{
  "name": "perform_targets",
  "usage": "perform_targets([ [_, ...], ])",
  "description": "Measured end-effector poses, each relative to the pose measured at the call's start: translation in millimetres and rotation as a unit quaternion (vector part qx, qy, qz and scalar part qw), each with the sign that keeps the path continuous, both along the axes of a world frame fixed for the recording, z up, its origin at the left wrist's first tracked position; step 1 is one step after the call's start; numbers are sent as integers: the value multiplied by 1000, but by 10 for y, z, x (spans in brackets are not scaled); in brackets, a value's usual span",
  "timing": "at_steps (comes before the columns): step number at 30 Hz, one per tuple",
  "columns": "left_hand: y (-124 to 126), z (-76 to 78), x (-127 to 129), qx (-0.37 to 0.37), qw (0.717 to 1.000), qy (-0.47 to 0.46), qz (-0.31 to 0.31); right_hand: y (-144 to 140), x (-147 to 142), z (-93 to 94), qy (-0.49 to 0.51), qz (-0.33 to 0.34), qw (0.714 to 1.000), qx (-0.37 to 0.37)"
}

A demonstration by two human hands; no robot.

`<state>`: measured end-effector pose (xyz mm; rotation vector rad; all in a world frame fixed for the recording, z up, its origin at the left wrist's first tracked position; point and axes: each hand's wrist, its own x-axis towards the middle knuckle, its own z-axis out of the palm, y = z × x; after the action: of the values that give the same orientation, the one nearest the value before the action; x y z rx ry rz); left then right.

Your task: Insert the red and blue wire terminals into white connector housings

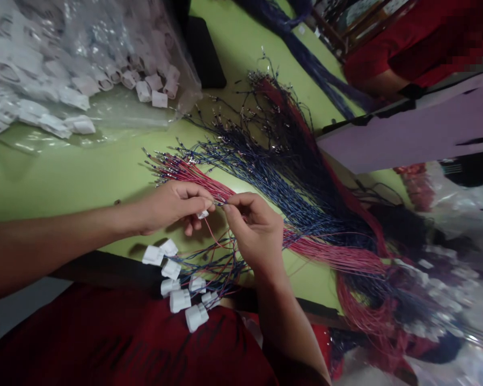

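My left hand [181,206] is closed, with a small part of a white plastic connector [202,214] showing among its fingers. A thin red wire [212,233] hangs down from that connector. My right hand [260,225] pinches the terminal end of a wire [220,203], which meets the left thumb and fingertip. Which wire it belongs to is hidden by the fingers. Just behind both hands lies a bundle of red wires [213,185] with metal terminals. Below them, several white connectors [180,300] with blue and red wires lie at the table's front edge.
A clear plastic bag [116,115] spills white connectors at the back left, beside a black object [205,53]. Blue wires [261,171] and dark wires [293,128] spread across the green table [104,177]. Another person's red sleeve [386,48] shows at upper right.
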<state>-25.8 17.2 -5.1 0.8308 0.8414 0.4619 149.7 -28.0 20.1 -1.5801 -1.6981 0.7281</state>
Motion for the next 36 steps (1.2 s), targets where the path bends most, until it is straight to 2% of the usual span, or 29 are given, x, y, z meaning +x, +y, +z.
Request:
perform_targets([
  [4, 2, 3, 5, -10, 1000, 1, 7, -4, -30, -41, -93, 41, 990, 97],
  [8, -10, -1, 5, -11, 1000, -6, 18, 0, -49, -77, -120, 49, 982, 141],
  [15, -12, -76, -19, -34, 995, -81, 41, -24, -54, -24, -121, -1, 986, 113],
  [23, 8, -77, -7, -77, 988, -104, 84, -44, -56, -1, -134, 22, 986, 98],
  [28, 11, -79, -11, -81, 988, -101, 80, -45, -58, -46, -152, 23, 982, 111],
  [31, 12, -91, -16, -78, 990, -97, 71, -48, -54, -60, -173, 45, 977, 116],
  [36, 11, -82, -21, -68, 993, -77, 61, -51, -35, -44, -183, 61, 976, 97],
])
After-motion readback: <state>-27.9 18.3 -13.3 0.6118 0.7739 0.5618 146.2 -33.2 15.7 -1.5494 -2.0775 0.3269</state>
